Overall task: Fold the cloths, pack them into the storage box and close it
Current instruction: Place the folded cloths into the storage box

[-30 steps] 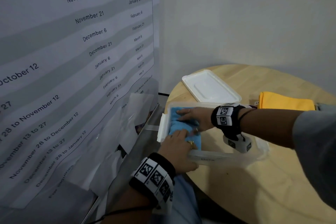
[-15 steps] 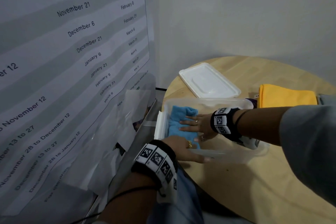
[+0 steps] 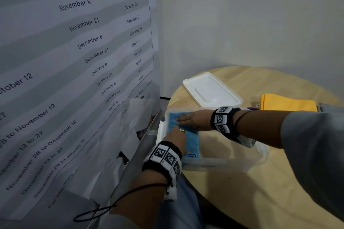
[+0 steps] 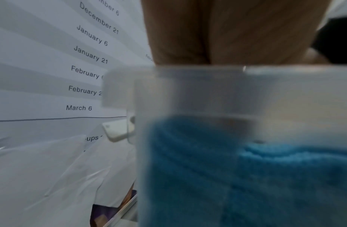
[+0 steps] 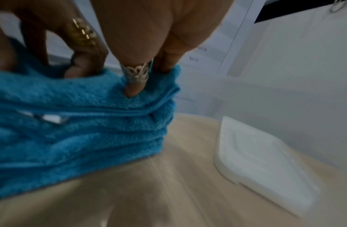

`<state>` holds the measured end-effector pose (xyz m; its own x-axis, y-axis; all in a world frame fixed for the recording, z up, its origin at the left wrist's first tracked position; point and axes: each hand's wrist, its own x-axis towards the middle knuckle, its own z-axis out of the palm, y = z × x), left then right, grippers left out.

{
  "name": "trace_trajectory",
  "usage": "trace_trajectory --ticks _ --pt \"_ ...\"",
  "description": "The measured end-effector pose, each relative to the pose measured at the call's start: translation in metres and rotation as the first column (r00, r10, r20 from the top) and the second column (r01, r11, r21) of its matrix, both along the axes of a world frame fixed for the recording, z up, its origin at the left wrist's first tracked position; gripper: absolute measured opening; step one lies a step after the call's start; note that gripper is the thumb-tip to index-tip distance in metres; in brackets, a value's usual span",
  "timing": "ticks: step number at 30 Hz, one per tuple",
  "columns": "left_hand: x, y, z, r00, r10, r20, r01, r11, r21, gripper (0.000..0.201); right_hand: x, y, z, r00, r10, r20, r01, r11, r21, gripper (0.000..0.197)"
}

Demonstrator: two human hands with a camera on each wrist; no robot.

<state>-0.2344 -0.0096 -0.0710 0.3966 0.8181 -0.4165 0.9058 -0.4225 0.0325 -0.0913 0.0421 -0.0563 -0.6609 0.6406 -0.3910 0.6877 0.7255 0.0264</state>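
Your left hand (image 3: pixel 176 140) returns onto the blue cloth (image 3: pixel 192 144) | right hand (image 3: pixel 193 119) presses flat in the storage box (image 3: pixel 242 161) | right wrist view alone shows fingertips (image 5: pixel 132 90) sinking in; left fingers hidden.

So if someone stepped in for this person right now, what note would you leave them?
Left hand and right hand: both press flat on the folded blue cloth, fingers straight.
Blue cloth lies in the left end of the clear storage box.
Yellow cloth lies folded on the table, behind the box. White lid lies off, beside it.
Done: blue cloth packed.
Left: pack yellow cloth, close the lid.
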Motion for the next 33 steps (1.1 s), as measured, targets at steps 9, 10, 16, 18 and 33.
trace_trajectory --ticks 9,10,16,18,33 --pt "0.008 0.01 -0.026 0.955 -0.042 -0.293 0.003 0.991 -0.13 0.078 0.003 0.026 -0.031 0.998 -0.062 -0.013 0.059 0.98 -0.189 0.076" --pt "0.007 0.012 -0.029 0.949 -0.063 -0.309 0.026 0.992 -0.122 0.078 0.004 0.028 -0.035 0.997 -0.068 -0.03 0.061 0.979 -0.196 0.075" --pt "-0.004 0.018 -0.034 0.946 -0.109 -0.305 0.081 0.991 -0.102 0.075 0.003 0.034 -0.049 0.992 -0.1 -0.079 0.083 0.978 -0.193 0.07" --pt "-0.006 0.018 -0.027 0.955 -0.102 -0.279 0.078 0.992 -0.094 0.075 -0.004 0.034 -0.044 0.993 -0.111 -0.029 0.104 0.977 -0.184 0.071" --pt "0.09 -0.059 0.009 0.838 -0.284 0.467 0.141 0.938 0.316 0.081 0.192 -0.14 0.022 0.335 -0.603 -0.723 0.855 0.517 -0.035 0.022"
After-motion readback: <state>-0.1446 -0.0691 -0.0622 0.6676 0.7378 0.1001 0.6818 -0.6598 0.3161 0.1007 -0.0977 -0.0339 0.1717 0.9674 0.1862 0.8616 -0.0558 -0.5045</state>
